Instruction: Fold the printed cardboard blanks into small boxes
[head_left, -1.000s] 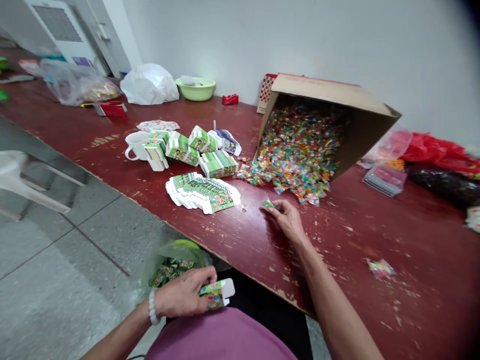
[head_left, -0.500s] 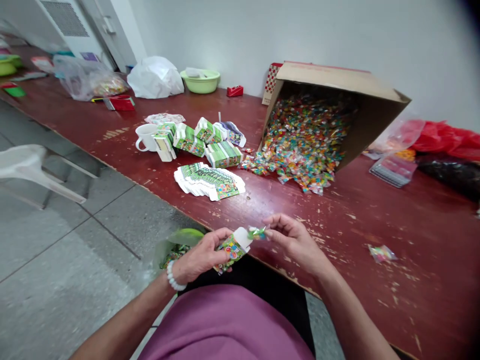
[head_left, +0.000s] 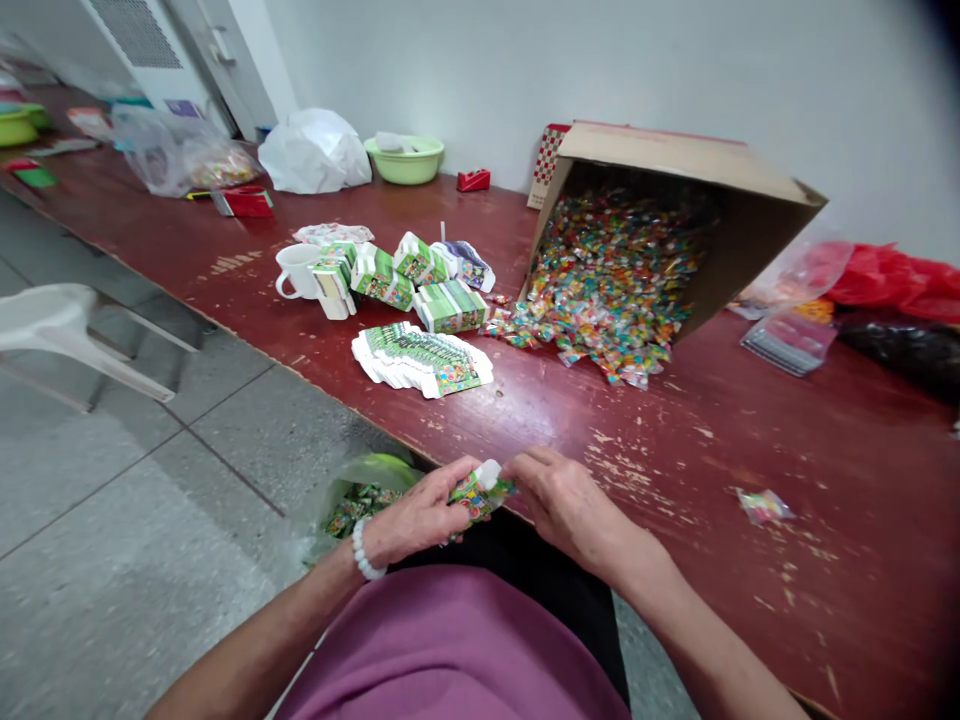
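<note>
My left hand (head_left: 420, 518), with a white bead bracelet at the wrist, is closed around a small green printed carton (head_left: 471, 497) over my lap. The carton's white end flap stands up at its open end. My right hand (head_left: 566, 500) is at that open end, its fingertips pinching a candy packet (head_left: 501, 488) that is partly inside the carton. My fingers hide much of the packet. Beyond my hands, a fanned stack of flat cartons (head_left: 424, 360) lies on the red table (head_left: 570, 430).
A tipped cardboard box (head_left: 750, 240) spills candy packets (head_left: 600, 300) onto the table. Bundled cartons (head_left: 450, 305) and a white mug (head_left: 297, 272) stand left of it. One loose packet (head_left: 765, 506) lies at right. A lined bin (head_left: 360, 500) of filled cartons sits below the table edge.
My right hand has moved left and turned over, bringing the candy packet from just outside the carton into its open end. The carton has shifted slightly right in my left hand.
</note>
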